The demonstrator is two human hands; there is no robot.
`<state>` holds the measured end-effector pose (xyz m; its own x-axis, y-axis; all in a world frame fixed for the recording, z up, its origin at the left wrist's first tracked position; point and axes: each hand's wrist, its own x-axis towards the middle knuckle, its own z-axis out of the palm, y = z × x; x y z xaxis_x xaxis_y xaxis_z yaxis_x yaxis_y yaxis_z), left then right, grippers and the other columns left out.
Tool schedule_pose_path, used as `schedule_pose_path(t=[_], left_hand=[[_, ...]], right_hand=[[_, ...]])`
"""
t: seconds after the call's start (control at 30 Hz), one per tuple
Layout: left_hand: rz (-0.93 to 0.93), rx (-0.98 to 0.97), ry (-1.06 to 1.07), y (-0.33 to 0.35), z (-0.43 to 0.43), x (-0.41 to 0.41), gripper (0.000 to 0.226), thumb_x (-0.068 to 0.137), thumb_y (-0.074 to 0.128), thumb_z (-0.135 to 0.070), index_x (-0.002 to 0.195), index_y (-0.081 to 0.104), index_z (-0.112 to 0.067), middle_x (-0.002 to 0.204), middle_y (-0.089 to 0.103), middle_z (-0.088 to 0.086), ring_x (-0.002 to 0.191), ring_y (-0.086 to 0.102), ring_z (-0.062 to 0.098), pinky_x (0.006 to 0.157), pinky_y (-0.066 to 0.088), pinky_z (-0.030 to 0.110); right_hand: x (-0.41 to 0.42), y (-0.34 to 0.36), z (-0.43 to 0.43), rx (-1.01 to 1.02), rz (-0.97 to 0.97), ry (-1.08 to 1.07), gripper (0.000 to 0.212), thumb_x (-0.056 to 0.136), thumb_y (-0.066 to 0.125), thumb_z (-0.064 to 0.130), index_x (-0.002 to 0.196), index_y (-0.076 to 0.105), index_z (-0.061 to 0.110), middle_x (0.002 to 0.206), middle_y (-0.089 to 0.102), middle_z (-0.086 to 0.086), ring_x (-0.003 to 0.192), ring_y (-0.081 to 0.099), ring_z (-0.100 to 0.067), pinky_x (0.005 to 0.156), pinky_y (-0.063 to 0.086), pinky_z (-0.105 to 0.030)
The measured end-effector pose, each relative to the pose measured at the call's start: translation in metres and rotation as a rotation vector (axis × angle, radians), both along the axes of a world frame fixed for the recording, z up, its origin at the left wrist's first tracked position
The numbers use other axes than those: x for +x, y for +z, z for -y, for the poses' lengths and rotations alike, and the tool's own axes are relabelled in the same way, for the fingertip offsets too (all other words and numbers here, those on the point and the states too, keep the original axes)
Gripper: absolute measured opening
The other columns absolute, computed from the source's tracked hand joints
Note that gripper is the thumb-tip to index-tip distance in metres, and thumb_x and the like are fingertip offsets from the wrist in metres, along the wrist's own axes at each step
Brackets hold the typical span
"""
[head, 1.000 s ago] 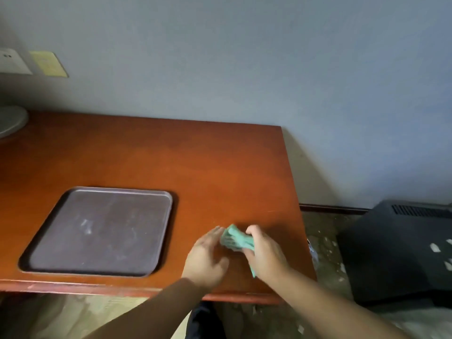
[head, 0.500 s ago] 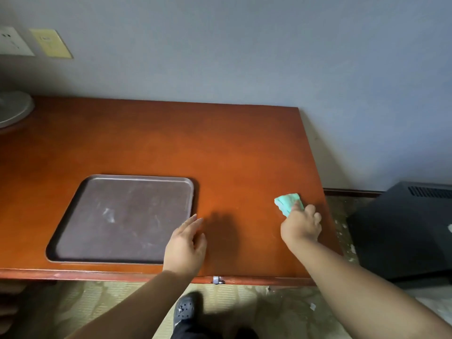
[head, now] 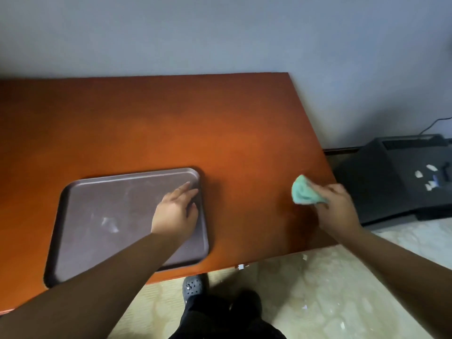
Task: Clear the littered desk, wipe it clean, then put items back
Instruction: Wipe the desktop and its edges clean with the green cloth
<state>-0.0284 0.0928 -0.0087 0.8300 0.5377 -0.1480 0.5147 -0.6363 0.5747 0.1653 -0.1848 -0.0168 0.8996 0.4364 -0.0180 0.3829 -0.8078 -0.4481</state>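
Brown tray [head: 97, 216] lies on the table [head: 171, 123] near its front edge. Left hand [head: 175, 212] rests over the tray's right end, fingers straight. Right hand [head: 337, 206], right of the tray, grips a bunched green cloth [head: 303, 190] against the tabletop.

Left hand [head: 175, 212]: forearm extended, palm down, fingers straight.
Right hand [head: 338, 206]: forearm extended, fingers curled round green cloth [head: 303, 192].
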Motion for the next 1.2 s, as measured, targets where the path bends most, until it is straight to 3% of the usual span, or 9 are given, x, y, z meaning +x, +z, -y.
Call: schedule_pose_path(t=[0.1,0.17,0.3,0.5,0.63,0.8,0.93,1.1,1.2], left_hand=[[-0.046,-0.010,-0.047,-0.002,0.018,0.004,0.058,0.076,0.035,-0.030,0.124,0.061,-0.012,0.142,0.047,0.006,0.127,0.044,0.029,0.106,0.032,0.032],[-0.055,-0.007,-0.049,-0.007,0.033,0.001,0.057,0.076,0.036,-0.030,0.125,0.061,-0.013,0.142,0.047,0.006,0.127,0.043,0.028,0.107,0.031,0.033],[-0.029,0.041,0.009,-0.018,0.058,-0.011,0.051,0.076,0.042,-0.024,0.119,0.065,-0.010,0.137,0.052,0.009,0.124,0.048,0.031,0.106,0.034,0.037],[0.075,0.092,0.160,-0.020,0.078,-0.030,0.045,0.075,0.048,-0.016,0.113,0.066,-0.001,0.128,0.058,0.020,0.118,0.053,0.040,0.101,0.039,0.047],[0.027,0.150,0.360,-0.020,0.076,-0.064,0.039,0.086,0.050,-0.016,0.122,0.062,-0.005,0.137,0.051,0.016,0.133,0.038,0.036,0.109,0.030,0.047],[-0.100,0.164,0.453,-0.031,0.098,-0.096,0.044,0.088,0.057,-0.012,0.133,0.053,-0.013,0.149,0.036,0.008,0.143,0.018,0.030,0.113,0.017,0.044],[-0.080,0.146,0.445,-0.032,0.113,-0.092,0.043,0.089,0.054,-0.017,0.133,0.053,-0.014,0.149,0.036,0.008,0.143,0.019,0.030,0.114,0.017,0.043],[0.031,0.164,0.459,-0.015,0.111,-0.063,0.054,0.079,0.038,-0.028,0.127,0.059,-0.013,0.146,0.041,0.010,0.140,0.026,0.033,0.111,0.022,0.047],[0.066,0.181,0.431,-0.009,0.104,-0.043,0.052,0.082,0.039,-0.029,0.128,0.058,-0.013,0.147,0.040,0.010,0.141,0.025,0.032,0.110,0.023,0.047]], right_hand=[[0.022,0.000,0.008,-0.261,-0.168,-0.431,0.051,0.093,0.048,0.013,0.142,0.040,0.023,0.127,0.037,-0.020,0.108,0.044,-0.038,0.090,0.041,-0.039],[0.002,-0.009,-0.006,-0.396,-0.224,-0.401,0.054,0.094,0.046,0.019,0.146,0.031,0.025,0.130,0.033,-0.017,0.112,0.040,-0.034,0.087,0.039,-0.037],[-0.087,-0.025,-0.038,-0.277,-0.066,0.097,0.054,0.091,0.047,0.018,0.144,0.035,0.020,0.121,0.041,-0.010,0.107,0.043,-0.026,0.092,0.038,-0.032],[-0.158,-0.015,-0.026,-0.121,-0.328,1.021,0.046,0.079,0.035,0.017,0.114,0.065,0.015,0.098,0.051,-0.014,0.095,0.049,-0.030,0.072,0.036,-0.032],[-0.081,-0.009,0.000,0.007,-0.053,0.479,0.049,0.084,0.048,0.006,0.129,0.058,0.024,0.108,0.053,-0.009,0.103,0.050,-0.030,0.083,0.045,-0.036],[-0.032,-0.011,-0.004,-0.340,-0.105,-0.153,0.056,0.092,0.048,0.017,0.146,0.032,0.022,0.128,0.038,-0.012,0.116,0.038,-0.030,0.095,0.038,-0.035],[-0.107,-0.025,-0.045,-0.306,0.008,0.255,0.055,0.091,0.047,0.015,0.144,0.033,0.025,0.126,0.040,-0.006,0.113,0.039,-0.028,0.091,0.037,-0.034],[-0.158,-0.007,-0.045,-0.279,-0.302,0.991,0.037,0.092,0.050,0.012,0.125,0.059,0.025,0.115,0.047,-0.008,0.113,0.044,-0.028,0.089,0.037,-0.031],[-0.121,-0.010,-0.030,-0.025,-0.331,0.775,0.045,0.088,0.048,0.009,0.129,0.057,0.026,0.105,0.048,-0.001,0.107,0.049,-0.022,0.087,0.038,-0.027]])
